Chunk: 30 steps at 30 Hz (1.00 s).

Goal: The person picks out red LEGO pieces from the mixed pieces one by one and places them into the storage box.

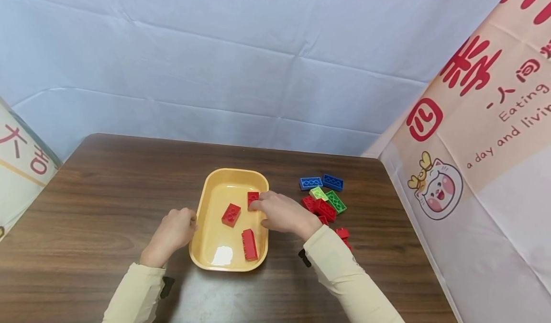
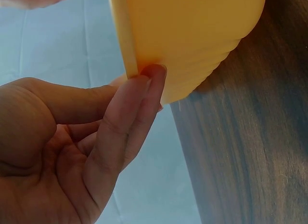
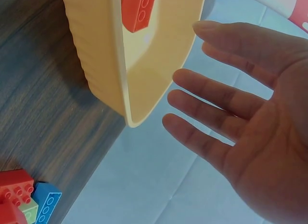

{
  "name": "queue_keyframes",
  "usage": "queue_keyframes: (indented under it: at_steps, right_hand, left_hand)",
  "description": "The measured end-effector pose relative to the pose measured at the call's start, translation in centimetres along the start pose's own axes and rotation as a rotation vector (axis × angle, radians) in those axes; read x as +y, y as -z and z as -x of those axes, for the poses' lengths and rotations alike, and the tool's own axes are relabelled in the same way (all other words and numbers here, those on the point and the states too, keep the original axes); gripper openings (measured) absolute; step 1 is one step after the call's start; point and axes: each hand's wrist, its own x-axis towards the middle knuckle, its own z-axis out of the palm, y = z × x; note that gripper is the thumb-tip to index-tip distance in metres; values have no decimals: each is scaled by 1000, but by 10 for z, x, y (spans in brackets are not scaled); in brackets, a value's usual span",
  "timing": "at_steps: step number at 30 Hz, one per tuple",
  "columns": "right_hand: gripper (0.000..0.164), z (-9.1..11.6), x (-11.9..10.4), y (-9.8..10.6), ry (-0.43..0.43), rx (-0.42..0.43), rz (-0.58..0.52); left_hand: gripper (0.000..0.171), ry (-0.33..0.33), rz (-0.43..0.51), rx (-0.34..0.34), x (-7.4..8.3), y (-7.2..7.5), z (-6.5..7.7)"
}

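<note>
A yellow tray (image 1: 211,194) stands on the table with three red toy bricks inside: one in the middle (image 1: 231,215), one near the front right (image 1: 249,244) and one by the right wall (image 1: 253,198). My left hand (image 1: 175,229) pinches the tray's left rim (image 2: 126,46) between thumb and fingertips. Over the right rim, my right hand (image 1: 281,211) overlaps the third brick in the head view. In the right wrist view the fingers (image 3: 211,89) are spread and nothing is between them; a red brick (image 3: 139,12) shows inside the tray beyond.
Right of the tray lies a loose pile of bricks: blue ones (image 1: 311,183) at the back, green (image 1: 336,202), light green (image 1: 318,193) and several red ones (image 1: 325,210). The dark wooden table (image 1: 107,194) meets a hanging white cloth (image 1: 215,74) at its back edge.
</note>
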Motion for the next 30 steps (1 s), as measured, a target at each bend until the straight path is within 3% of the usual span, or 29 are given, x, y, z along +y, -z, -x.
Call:
queue_keyframes:
  at_steps: [8, 18, 30]
  right_hand:
    - [47, 2, 2, 3, -27, -3, -35]
    - [41, 11, 14, 1, -12, 40, -31]
    - [39, 31, 37, 3, -133, 40, -130]
  left_hand:
    - [11, 2, 8, -1, 0, 0, -1]
    - [9, 12, 7, -14, 1, 0, -1]
    - [12, -6, 6, -5, -1, 0, -1]
